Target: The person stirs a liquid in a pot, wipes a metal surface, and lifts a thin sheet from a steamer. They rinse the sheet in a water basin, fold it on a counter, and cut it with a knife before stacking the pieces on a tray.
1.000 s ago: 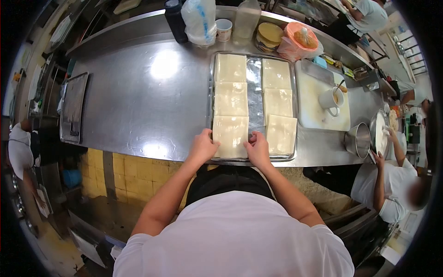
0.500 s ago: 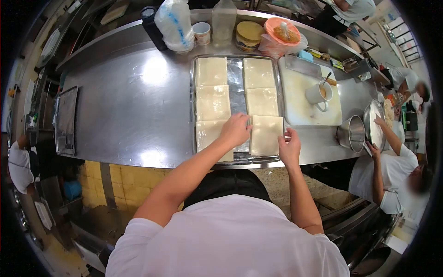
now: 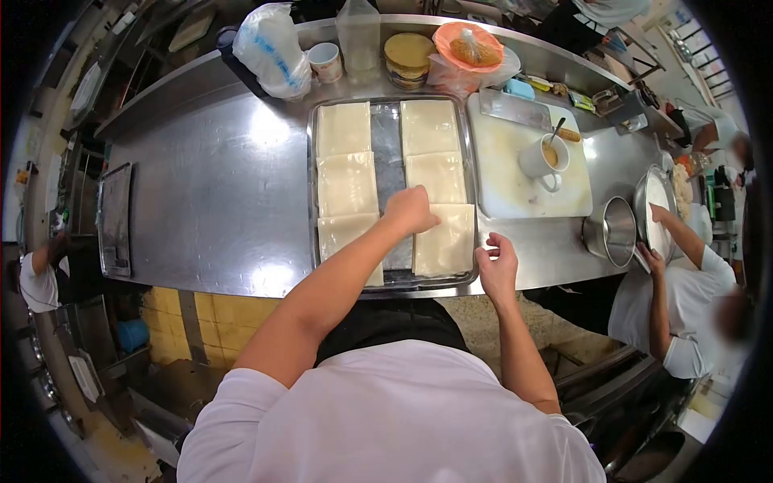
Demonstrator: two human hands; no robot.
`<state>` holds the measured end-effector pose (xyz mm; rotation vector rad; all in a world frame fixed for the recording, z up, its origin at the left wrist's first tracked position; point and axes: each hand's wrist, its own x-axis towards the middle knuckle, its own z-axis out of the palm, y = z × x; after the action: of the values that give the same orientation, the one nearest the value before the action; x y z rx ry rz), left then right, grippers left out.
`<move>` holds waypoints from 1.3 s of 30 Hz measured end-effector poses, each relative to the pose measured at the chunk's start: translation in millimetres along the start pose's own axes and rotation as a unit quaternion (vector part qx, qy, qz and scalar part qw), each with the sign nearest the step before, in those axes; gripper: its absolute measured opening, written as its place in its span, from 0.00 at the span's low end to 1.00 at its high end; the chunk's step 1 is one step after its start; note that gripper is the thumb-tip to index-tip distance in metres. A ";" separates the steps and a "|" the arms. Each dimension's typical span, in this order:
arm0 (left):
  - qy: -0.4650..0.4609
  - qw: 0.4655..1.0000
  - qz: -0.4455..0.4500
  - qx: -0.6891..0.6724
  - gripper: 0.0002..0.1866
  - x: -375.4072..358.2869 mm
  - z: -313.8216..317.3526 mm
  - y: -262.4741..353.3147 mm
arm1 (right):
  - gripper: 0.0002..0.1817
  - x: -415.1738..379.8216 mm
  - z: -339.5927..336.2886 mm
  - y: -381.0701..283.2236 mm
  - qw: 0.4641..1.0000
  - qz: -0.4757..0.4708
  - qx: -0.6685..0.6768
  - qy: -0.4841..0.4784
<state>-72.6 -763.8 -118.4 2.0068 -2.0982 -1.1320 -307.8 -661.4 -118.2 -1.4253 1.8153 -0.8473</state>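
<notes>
Several square sheets of pale dough lie in two columns on a metal baking tray, the bare strip of the tray showing between them. My left hand is over the upper left corner of the nearest right-hand dough sheet, its fingers closed and bent down onto that corner. The fingertips are partly hidden behind the hand. Just off the tray's right edge, my right hand hovers with loosely bent fingers apart and nothing in them. The nearest left-hand dough sheet is partly under my left forearm.
Right of the tray, a white cutting board carries a mug with a spoon and a broad metal blade. A plastic bag, cup and tin line the back. A co-worker handles a bowl at right.
My right hand has come away from the dough sheet's right edge. My left hand has rolled over at the sheet's upper left corner. The view has shifted slightly, moving the tray leftward.
</notes>
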 end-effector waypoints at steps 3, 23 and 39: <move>-0.028 0.999 -0.013 -0.017 0.25 2.4 1.0 -2.6 | 0.24 7.7 -2.3 3.4 1.000 -0.006 0.005 -0.004; -0.074 0.713 -0.177 -0.675 0.15 -47.2 62.9 -5.3 | 0.23 -4.8 0.2 15.4 0.997 0.042 0.017 -0.059; -0.026 0.776 -0.117 -0.619 0.11 -38.2 96.4 -12.4 | 0.23 -12.3 -8.7 16.4 0.995 0.059 0.056 -0.049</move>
<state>-102.2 -683.5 -178.4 1.4540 -0.5769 -1.8577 -321.6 -645.5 -125.4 -1.2548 1.7308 -0.7925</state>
